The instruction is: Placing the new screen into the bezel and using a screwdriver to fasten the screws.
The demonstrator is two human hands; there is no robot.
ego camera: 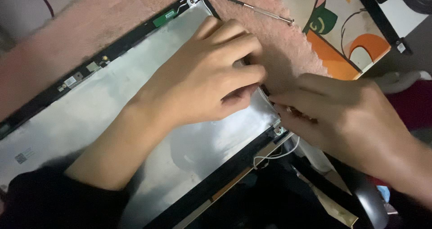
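Observation:
A laptop lid lies open-side up, its silver screen back panel (81, 116) framed by a black bezel (211, 188). My left hand (211, 76) rests on the panel, fingers curled at its right edge. My right hand (346, 116) comes in from the right and its fingertips pinch at the same edge near a small metal bracket (279, 130). What the fingers grip is hidden. Thin white wires (274, 154) loop out below the corner.
A slim screwdriver (258, 9) lies on the pink fuzzy mat (135, 8) at the top. A colourful orange and green printed sheet (346, 40) sits at the upper right. Small circuit parts (85, 73) line the lid's upper edge. Dark clutter fills the lower right.

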